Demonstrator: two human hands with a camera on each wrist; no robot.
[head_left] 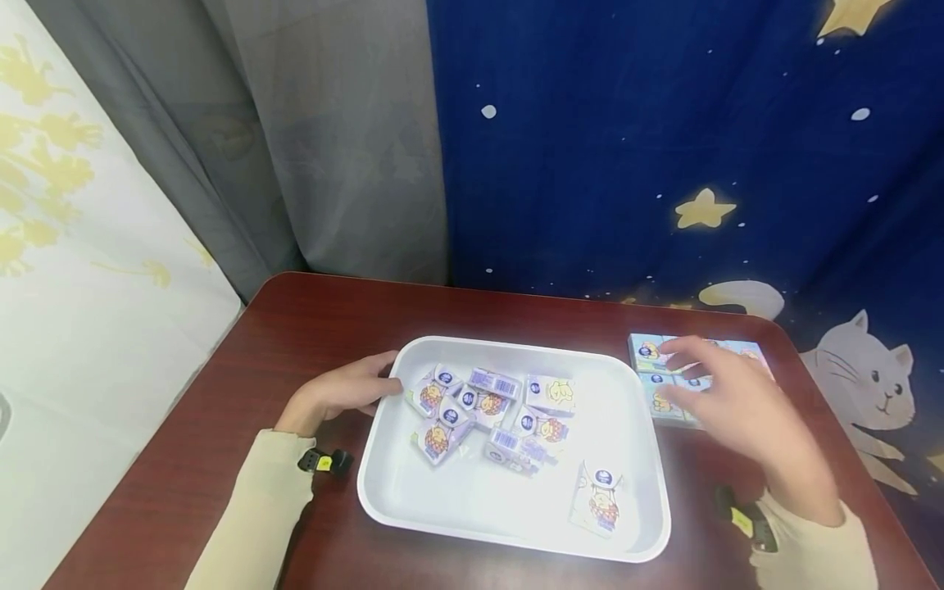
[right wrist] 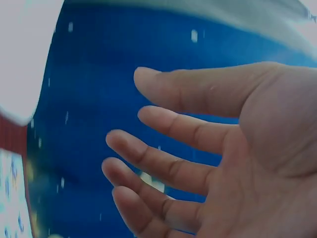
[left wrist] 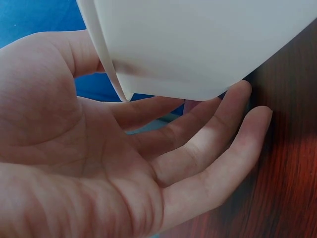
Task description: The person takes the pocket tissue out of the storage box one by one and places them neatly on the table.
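Observation:
A white tray [head_left: 472,516] holds several small purple-and-white packets [head_left: 442,438], most of them bunched toward its left and middle, with one packet [head_left: 599,501] apart at the lower right. My left hand [head_left: 335,397] grips the tray's left rim. In the left wrist view the fingers of that hand [left wrist: 148,148] curve beneath the tray wall [left wrist: 183,49], thumb on the rim's other side. Over the light-blue packs [head_left: 664,401] right of the tray, my right hand [head_left: 752,418] hovers with fingers spread; the right wrist view shows this hand [right wrist: 223,144] holding nothing.
The dark red-brown table [head_left: 332,319] ends at a back edge before a grey curtain [head_left: 354,164] and a blue star-patterned curtain [head_left: 575,164]. A white surface with yellow prints [head_left: 96,328] stands at the left. The blue packs lie side by side near the table's right edge.

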